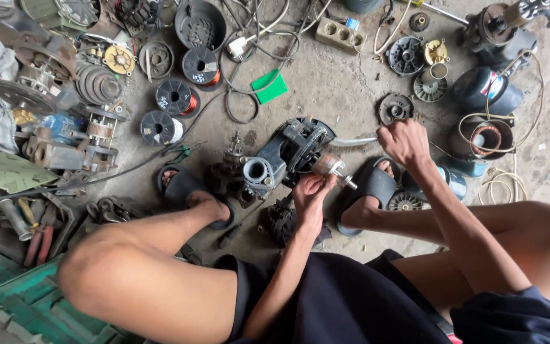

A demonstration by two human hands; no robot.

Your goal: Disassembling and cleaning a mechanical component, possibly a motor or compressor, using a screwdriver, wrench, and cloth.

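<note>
I squat on a concrete floor over a dark pump housing (pixel 281 156) with a grey round port facing me. My left hand (pixel 310 191) grips a small metal rotor with a shaft (pixel 333 168) just right of the housing. My right hand (pixel 403 141) is closed on the end of a long metal tool (pixel 354 141) whose tip reaches into the housing's round opening. My feet in black sandals rest on either side of the housing.
Spools of copper wire (pixel 176 97), motor covers and fan parts lie to the left and rear. A socket strip (pixel 337 35) and cables lie behind. A black motor (pixel 482 92) and wire coil (pixel 486 137) sit right. Green crates (pixel 27 306) stand at lower left.
</note>
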